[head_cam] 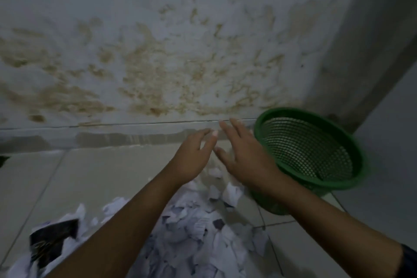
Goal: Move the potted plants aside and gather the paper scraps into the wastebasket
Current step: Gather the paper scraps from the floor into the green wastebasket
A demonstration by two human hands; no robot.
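The paper scraps (198, 228) lie in a loose heap on the tiled floor (94, 178), spreading from the bottom edge of the view up toward the wall; they are torn and crumpled, mostly white with grey printed patches, and one dark printed piece (53, 241) sits at the heap's left edge. Both hands reach forward above the far end of the heap. The left hand (194, 156) has its fingers extended and slightly bent, its grip loose and holding nothing. The right hand (243, 153) is spread wide, fingers apart (also holding nothing), just beside the wastebasket (313, 149). That basket is green plastic mesh, tilted with its mouth facing the hands, resting on the floor near the corner of the stained wall (180, 52).
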